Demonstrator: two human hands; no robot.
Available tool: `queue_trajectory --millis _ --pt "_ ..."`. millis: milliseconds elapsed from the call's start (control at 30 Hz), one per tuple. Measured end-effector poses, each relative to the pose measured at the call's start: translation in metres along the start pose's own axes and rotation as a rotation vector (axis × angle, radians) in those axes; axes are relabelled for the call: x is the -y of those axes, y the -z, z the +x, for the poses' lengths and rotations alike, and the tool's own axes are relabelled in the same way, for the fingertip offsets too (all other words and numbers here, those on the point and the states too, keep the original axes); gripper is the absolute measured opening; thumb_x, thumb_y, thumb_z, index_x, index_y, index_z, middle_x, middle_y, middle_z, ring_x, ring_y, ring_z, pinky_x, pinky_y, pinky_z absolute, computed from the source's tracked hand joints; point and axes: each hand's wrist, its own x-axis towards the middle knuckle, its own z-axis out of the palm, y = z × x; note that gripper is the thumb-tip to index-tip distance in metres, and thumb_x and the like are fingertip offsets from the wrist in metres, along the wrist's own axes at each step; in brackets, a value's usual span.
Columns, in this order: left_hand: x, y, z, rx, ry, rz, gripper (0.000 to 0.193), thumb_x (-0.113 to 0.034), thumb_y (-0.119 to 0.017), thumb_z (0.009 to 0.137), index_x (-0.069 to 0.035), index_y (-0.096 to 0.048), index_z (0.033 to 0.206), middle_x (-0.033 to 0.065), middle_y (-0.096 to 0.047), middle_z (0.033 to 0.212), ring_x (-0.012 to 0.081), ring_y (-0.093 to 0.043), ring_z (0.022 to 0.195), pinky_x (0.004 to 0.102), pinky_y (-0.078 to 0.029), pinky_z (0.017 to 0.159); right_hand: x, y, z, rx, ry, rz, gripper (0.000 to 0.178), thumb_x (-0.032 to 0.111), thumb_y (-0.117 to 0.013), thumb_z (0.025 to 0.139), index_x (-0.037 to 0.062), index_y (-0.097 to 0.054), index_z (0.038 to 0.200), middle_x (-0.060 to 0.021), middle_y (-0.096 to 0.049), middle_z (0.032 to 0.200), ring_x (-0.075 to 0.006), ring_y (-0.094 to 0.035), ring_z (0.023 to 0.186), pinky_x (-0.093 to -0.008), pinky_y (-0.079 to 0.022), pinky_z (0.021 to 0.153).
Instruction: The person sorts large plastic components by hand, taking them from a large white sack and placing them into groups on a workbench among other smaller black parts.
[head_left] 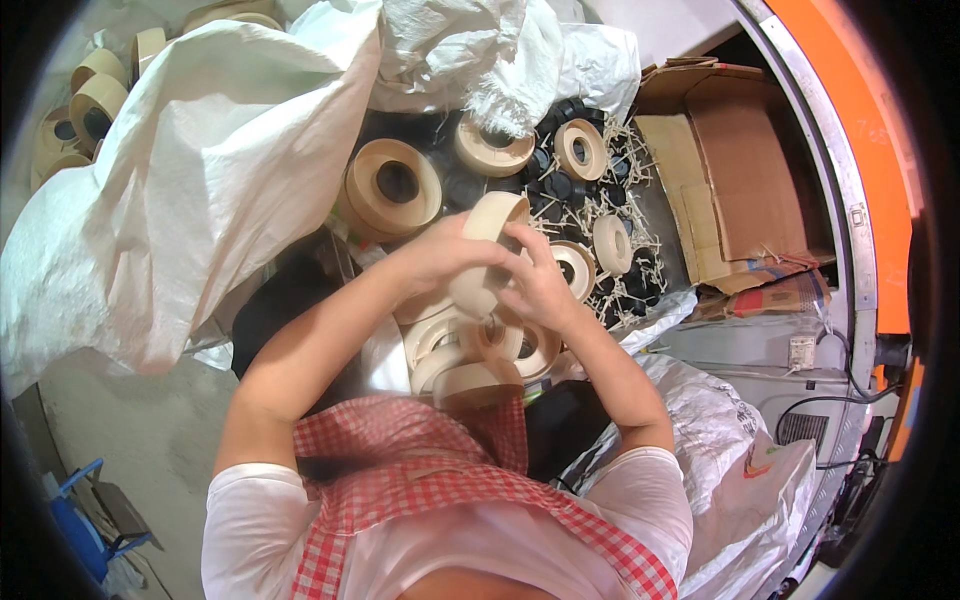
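Observation:
Between my two hands is a beige ring-shaped plastic part [497,212], tilted up on its side. My left hand [447,250] wraps its fingers round it from the left. Thumb and fingers of my right hand [538,284] grip it from the right. Just below, several like beige parts [478,384] lie heaped near my lap. Beyond my hands, a wider beige part with a dark centre hole [393,188] lies left of another beige part [494,150]. Smaller beige rings [580,150] rest to the right, on a pile of black round pieces [556,185] and thin pale sprues.
A large white woven sack [210,170] spreads over the left, with more beige parts [97,97] behind it. An open cardboard box [750,170] stands at the right. Crumpled white plastic [720,430] lies by my right elbow. A blue-framed object [80,530] is at lower left.

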Motion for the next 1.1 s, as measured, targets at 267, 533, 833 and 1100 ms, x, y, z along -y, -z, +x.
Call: queue_trajectory --millis 267,533,833,1100 --pt "0.01 -0.005 -0.001 -0.111 -0.185 0.359 0.058 -0.015 -0.069 0.075 -0.003 -0.044 0.127 0.0048 -0.059 0.102 0.0098 -0.056 0.086 0.0243 -0.047 0.072 0.018 -0.007 0.002 -0.048 -0.665 0.862 0.065 0.025 -0.06 0.087 0.007 -0.021 0.135 -0.017 -0.047 0.119 -0.0298 -0.059 0.097 -0.0389 -0.055 0.073" --pt "0.02 -0.001 0.005 -0.158 -0.189 0.448 0.059 -0.017 -0.069 0.076 -0.005 -0.044 0.128 0.005 -0.059 0.104 0.0109 -0.056 0.089 0.0256 -0.047 0.076 0.014 0.008 0.007 0.105 -0.628 0.751 0.078 0.004 -0.066 0.073 0.0064 -0.021 0.136 -0.0178 -0.051 0.117 -0.0308 -0.056 0.103 -0.0381 -0.051 0.083" --pt "0.023 0.002 0.011 0.011 0.032 0.219 0.049 -0.009 -0.062 0.079 -0.002 -0.047 0.125 0.0057 -0.058 0.108 0.0129 -0.055 0.097 0.0281 -0.045 0.086 0.003 0.0 -0.013 0.029 -0.114 0.077 0.059 0.002 -0.066 0.072 0.0029 -0.041 0.126 -0.0222 -0.05 0.119 -0.0373 -0.052 0.109 -0.0404 -0.044 0.094" --pt "0.021 -0.003 0.009 -0.124 -0.158 0.55 0.053 -0.01 -0.064 0.077 -0.003 -0.045 0.126 0.0045 -0.058 0.102 0.0112 -0.056 0.09 0.0258 -0.047 0.078 0.0 -0.009 -0.007 -0.14 -0.325 0.328 0.077 0.019 -0.073 0.065 0.0036 -0.032 0.129 -0.0214 -0.054 0.111 -0.0356 -0.054 0.105 -0.043 -0.046 0.087"
